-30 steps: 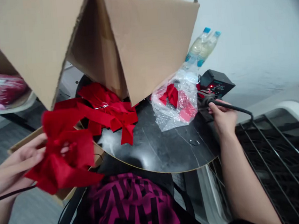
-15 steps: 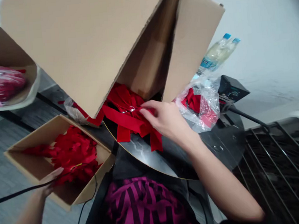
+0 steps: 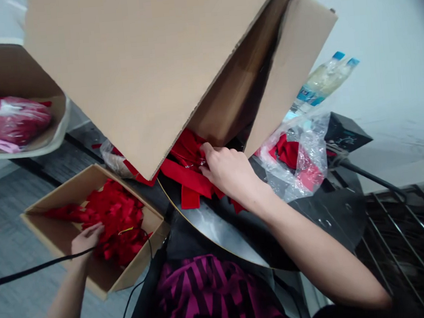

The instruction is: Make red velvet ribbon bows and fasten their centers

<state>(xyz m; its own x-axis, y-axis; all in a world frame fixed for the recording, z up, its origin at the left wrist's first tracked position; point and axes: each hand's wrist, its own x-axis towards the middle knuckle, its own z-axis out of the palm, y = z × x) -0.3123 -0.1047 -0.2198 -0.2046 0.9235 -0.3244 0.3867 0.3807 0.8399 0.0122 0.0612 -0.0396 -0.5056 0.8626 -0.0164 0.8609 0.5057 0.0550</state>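
My right hand (image 3: 231, 174) is closed, its fingers curled onto red ribbon pieces (image 3: 187, 173) on a round black table. A thin silvery strand or pin lies among the ribbons by my fingertips. My left hand (image 3: 87, 239) reaches into a low open cardboard box (image 3: 59, 236) at the left. Its fingers are bent together against a heap of red ribbon pieces (image 3: 116, 214); what they hold, if anything, is hidden. A black cord (image 3: 29, 274) runs in front of that wrist.
A large cardboard carton (image 3: 140, 61) tilts over the table (image 3: 218, 232), its opening towards the ribbons. To the right are a clear plastic bag (image 3: 311, 155) with red pieces, a black device (image 3: 348, 132) and two bottles (image 3: 326, 79). A white-rimmed seat (image 3: 43, 144) with wrapped red goods stands left.
My left hand has moved further into the low box, and its fingers have bent. My right hand has curled more tightly over the ribbons. The whole view has shifted slightly.
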